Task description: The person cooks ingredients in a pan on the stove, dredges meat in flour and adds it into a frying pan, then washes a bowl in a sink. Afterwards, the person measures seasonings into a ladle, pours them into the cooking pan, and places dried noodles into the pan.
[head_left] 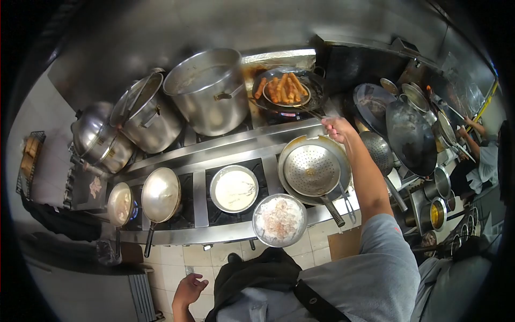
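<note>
My right hand (pixel 337 129) is closed round the long handle of a skimmer (pixel 266 99). Golden-brown fried rolls (pixel 287 88) lie heaped in the skimmer, over a dark wok (pixel 316 88) on the rear burner. My left hand (pixel 190 290) hangs low by my side, fingers apart and holding nothing. Nearer to me on the range are a bowl of pale batter (pixel 234 188) and a bowl of white flour-like coating (pixel 280 220) with pinkish-brown pieces. Right of them, a perforated ladle (pixel 311 170) rests on a large metal bowl (pixel 343 161).
Tall stockpots (pixel 214 115) line the back left. Two pans (pixel 161 194) sit at the front left, handles jutting toward me; a blue flame shows near the left one. More woks (pixel 410 134) crowd the right, where another person (pixel 483 161) works.
</note>
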A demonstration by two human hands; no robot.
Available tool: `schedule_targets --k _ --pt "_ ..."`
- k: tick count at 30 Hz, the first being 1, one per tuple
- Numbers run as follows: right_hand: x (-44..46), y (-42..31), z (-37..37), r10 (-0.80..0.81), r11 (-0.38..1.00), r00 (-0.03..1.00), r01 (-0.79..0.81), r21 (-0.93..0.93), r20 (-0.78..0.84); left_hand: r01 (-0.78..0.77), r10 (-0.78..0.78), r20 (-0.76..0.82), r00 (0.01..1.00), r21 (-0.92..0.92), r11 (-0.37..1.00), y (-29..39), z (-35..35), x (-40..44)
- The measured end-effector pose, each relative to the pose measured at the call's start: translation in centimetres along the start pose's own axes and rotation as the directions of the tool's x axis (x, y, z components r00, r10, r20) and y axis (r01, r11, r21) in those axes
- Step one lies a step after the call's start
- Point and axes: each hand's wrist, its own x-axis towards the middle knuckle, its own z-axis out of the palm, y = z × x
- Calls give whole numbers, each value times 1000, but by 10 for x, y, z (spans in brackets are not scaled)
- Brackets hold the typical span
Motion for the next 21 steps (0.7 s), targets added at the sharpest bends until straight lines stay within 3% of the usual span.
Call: schedule_targets --k 2,7,16,21 --pt "-4 -3 6 1 1000 1000 -1 13 -5 -20 20 -6 1000 17 1000 1 -2 -1" --pt "-4 -18 18 -13 993 990 -4 -120 -138 -5 5 20 1000 -33 999 -5 -3 2" --pt "16 -18 14 -111 930 972 27 -366 -209 22 -21 45 999 -41 999 -19 4 15" --pt "22 -20 18 -46 935 978 -29 -354 -201 57 -56 35 998 -23 998 -11 3 11"
